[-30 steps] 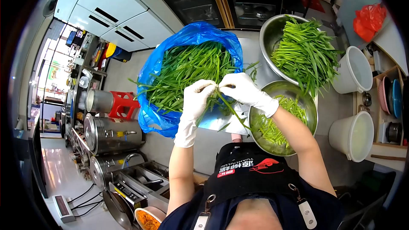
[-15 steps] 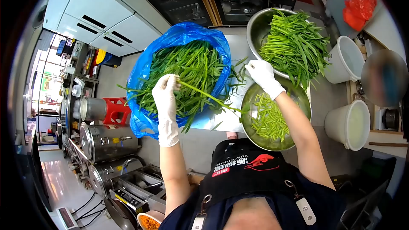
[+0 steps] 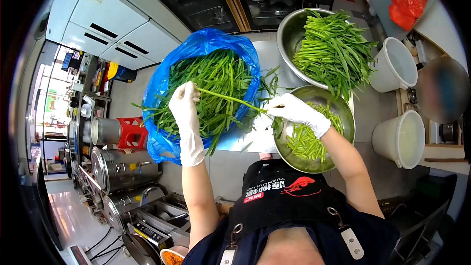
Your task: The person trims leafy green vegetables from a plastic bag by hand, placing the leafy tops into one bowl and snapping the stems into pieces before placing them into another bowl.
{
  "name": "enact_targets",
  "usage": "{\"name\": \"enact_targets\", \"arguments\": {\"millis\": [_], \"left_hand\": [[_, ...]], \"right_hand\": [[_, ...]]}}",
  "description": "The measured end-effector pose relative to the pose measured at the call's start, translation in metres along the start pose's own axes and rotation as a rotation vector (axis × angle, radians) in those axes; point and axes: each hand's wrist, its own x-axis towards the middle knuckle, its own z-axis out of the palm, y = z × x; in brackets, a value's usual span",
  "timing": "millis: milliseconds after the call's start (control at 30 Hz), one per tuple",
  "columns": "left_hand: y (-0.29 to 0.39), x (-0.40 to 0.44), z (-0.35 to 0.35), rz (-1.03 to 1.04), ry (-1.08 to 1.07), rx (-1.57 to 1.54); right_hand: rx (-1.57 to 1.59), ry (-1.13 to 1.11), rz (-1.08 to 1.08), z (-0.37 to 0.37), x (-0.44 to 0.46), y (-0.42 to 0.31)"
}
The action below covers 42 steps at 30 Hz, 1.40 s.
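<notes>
A long green leafy vegetable stem [image 3: 228,97] stretches between my two white-gloved hands. My left hand [image 3: 185,99] pinches one end of it above a blue plastic bag [image 3: 249,54] full of leafy greens [image 3: 216,76]. At the stem's other end, the fingers of my right hand [image 3: 292,109] are closed on it, near the leaves. Below my right hand stands a steel bowl [image 3: 349,127] with short cut stem pieces [image 3: 309,140]. Behind it, a second steel bowl [image 3: 290,44] holds a heap of long greens [image 3: 333,51].
Loose leaves lie on the steel table [image 3: 250,140] between bag and bowls. Two white buckets [image 3: 392,64] [image 3: 400,137] stand on the right. On the left are a red stool [image 3: 132,133] and steel pots [image 3: 122,167].
My right hand has moved down and left from beside the far bowl and closed on the stem's leafy end. My left hand keeps its hold, and the view has shifted slightly.
</notes>
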Motion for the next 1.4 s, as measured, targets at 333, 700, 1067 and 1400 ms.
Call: {"name": "enact_targets", "arguments": {"millis": [333,700,1067,1400], "left_hand": [[0.008,-0.003,0.002,0.139,-0.274,0.122],[0.006,-0.01,0.015,0.787,-0.514,0.696],[-0.004,-0.046,0.036,0.298,-0.571,0.543],[0.006,-0.065,0.043,-0.188,-0.801,0.069]], "right_hand": [[0.201,0.09,0.098,-0.031,-0.009,-0.018],[0.262,0.275,0.144,-0.059,-0.021,-0.018],[-0.335,1.063,-0.255,-0.053,-0.01,-0.03],[-1.024,0.587,-0.724,0.029,0.004,-0.038]]}}
